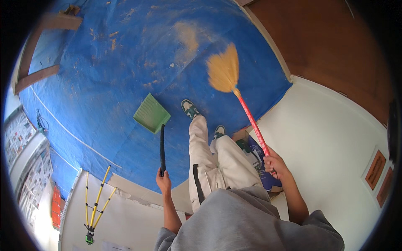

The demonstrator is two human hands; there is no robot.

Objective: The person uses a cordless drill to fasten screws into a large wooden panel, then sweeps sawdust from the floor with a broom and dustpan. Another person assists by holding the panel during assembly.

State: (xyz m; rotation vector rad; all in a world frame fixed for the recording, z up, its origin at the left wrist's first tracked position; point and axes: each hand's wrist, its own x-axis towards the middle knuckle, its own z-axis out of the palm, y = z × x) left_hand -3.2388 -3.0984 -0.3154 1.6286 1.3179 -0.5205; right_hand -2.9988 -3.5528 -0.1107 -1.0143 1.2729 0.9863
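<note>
My left hand grips the black handle of a green dustpan, whose pan hangs low over the blue tarp, just left of my feet. My right hand is closed around the red handle of a broom. Its straw-coloured bristles rest on the tarp ahead of me, next to a patch of sawdust. My legs in light trousers and my green and white shoes stand between the two tools.
White walls rise to my right and behind me, with a brown door at the upper right. A yellow tripod stands at the lower left. Wooden boards lie at the tarp's left edge. A white cord crosses the tarp.
</note>
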